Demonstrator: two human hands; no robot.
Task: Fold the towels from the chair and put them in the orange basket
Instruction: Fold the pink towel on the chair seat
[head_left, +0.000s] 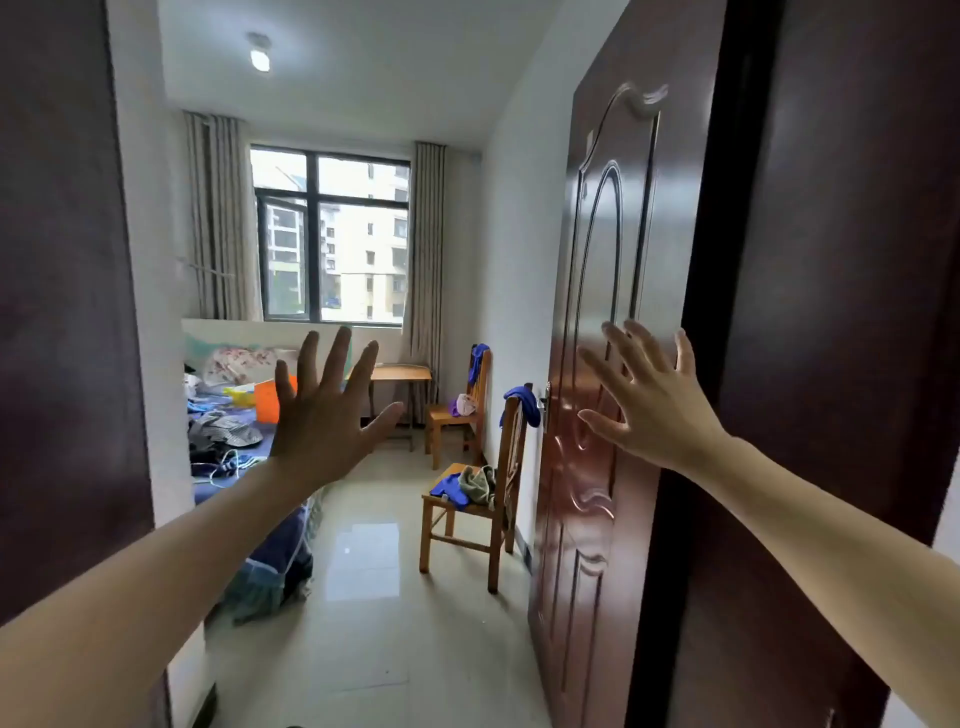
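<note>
Chairs (511, 457) (441, 418) two, bearing towels (449, 486); orange basket (267, 402) one; hands (322, 415) (649, 405) two, spread.

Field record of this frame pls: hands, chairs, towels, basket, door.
left hand: open, fingers spread, holds nothing
right hand: open, fingers spread, in front of the door
door: swung open
near chair: blue towel and grey-green towel on seat; blue cloth over backrest
far chair: blue piece over backrest
orange basket: on bed, partly behind left hand
</note>
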